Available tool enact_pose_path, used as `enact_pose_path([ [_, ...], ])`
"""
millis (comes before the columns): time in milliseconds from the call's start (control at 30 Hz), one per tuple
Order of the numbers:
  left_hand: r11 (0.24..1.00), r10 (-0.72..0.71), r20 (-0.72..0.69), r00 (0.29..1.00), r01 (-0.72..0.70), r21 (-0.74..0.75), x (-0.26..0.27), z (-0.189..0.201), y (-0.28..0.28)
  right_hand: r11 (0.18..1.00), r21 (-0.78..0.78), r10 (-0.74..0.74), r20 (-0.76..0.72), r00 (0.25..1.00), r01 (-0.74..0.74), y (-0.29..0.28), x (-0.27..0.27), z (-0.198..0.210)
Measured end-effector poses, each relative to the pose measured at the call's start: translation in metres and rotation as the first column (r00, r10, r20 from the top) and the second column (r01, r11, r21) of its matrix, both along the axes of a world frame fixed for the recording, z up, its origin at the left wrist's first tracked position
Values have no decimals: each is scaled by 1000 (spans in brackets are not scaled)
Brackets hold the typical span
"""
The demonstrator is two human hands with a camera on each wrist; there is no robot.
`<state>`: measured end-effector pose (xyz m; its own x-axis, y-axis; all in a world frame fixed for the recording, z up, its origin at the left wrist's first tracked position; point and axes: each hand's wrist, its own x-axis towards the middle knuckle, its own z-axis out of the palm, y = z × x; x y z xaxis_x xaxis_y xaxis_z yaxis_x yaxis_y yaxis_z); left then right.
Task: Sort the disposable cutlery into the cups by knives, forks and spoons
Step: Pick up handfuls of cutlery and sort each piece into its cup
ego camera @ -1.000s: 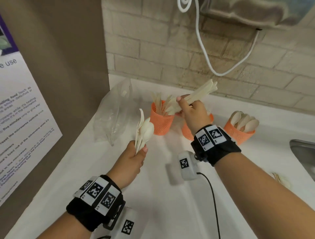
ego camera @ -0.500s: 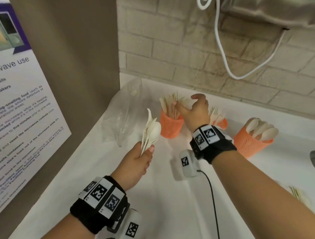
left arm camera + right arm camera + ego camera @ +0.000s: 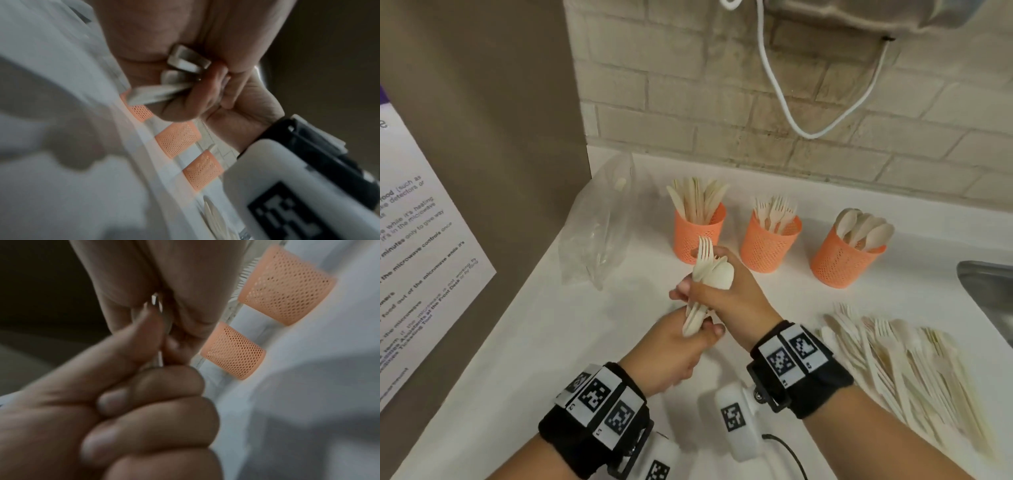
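Observation:
Three orange mesh cups stand in a row on the white counter: the knife cup (image 3: 700,230) at left, the fork cup (image 3: 770,242) in the middle, the spoon cup (image 3: 843,260) at right. In front of the knife cup I hold a small bundle of pale cutlery (image 3: 709,274), forks and spoons mixed. My left hand (image 3: 702,334) grips the handles from below. My right hand (image 3: 709,294) closes round the bundle's middle. The handle ends (image 3: 185,65) show in the left wrist view; the right wrist view is blurred, with a thin handle edge (image 3: 159,358) between my fingers.
A loose pile of unsorted cutlery (image 3: 904,356) lies on the counter at right. A crumpled clear plastic bag (image 3: 602,226) stands left of the cups. A steel sink edge (image 3: 986,284) is at far right, a brown panel with a poster (image 3: 424,246) at left.
My right hand has left the knife cup, the knives now standing in it, and has come back down onto the bundle in my left hand. The view has tilted down.

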<state>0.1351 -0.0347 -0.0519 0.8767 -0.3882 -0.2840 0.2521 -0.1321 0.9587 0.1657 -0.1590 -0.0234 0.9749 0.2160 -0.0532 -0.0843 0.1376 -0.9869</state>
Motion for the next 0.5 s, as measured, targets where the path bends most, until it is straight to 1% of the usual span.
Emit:
enact_pose_path([
  [33, 1000, 10, 46, 999, -12, 28, -1, 0, -1, 999, 19, -50, 4, 999, 50, 0, -3, 2],
  [67, 999, 26, 99, 995, -31, 44, -2, 0, -2, 994, 5, -112, 19, 994, 111, 1, -5, 3],
  [133, 992, 58, 195, 979, -78, 97, -4, -3, -3, 972, -59, -222, 88, 971, 227, 4, -8, 3],
  [200, 982, 44, 279, 959, -93, 165, -6, -5, -3, 951, -108, -272, 155, 950, 290, 4, -10, 4],
  [233, 982, 44, 292, 956, -96, 165, -7, -4, -4, 949, -121, -269, 159, 950, 290, 3, -11, 4],
  [267, 986, 53, 274, 960, -93, 135, -8, -3, -5, 956, -117, -254, 132, 958, 269, 1, -12, 4],
  [300, 993, 77, 210, 975, -94, 75, -9, -1, -5, 971, -78, -221, 74, 972, 227, 0, -13, 5],
  [367, 992, 97, 9, 995, -96, -86, -8, 4, -4, 993, 52, -100, -55, 993, 103, -6, -15, 4],
  [400, 984, 77, -68, 995, -87, -157, -8, 7, -1, 994, 104, -36, -87, 996, 45, -10, -17, 2],
  [433, 975, 44, -120, 992, -68, -209, -8, 9, 1, 990, 138, 22, -97, 995, -8, -13, -19, 0],
  [500, 962, -24, -164, 986, -22, -272, -9, 9, 5, 985, 155, 83, -79, 993, -70, -19, -23, -4],
])
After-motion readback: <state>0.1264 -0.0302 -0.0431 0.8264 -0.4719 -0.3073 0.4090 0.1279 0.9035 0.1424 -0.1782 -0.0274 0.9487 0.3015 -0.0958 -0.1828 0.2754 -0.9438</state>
